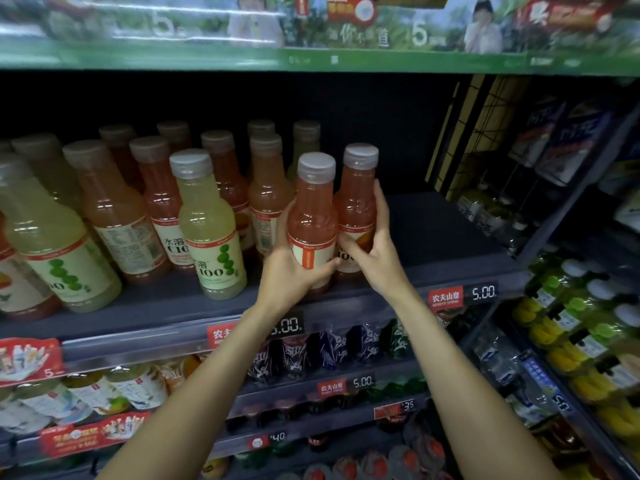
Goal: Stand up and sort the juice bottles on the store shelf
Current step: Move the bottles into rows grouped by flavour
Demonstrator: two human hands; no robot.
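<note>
Left hand point(289, 271) gripping pink bottle point(313, 216), right hand point(372, 244) gripping its neighbour point(356, 199)

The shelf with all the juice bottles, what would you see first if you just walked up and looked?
First, the two hands in the middle: the left hand holds a pink juice bottle and the right hand holds the pink bottle beside it, both at the front of the shelf. To their left a pale green bottle stands out among pink ones, and the shelf to their right is bare.
</note>
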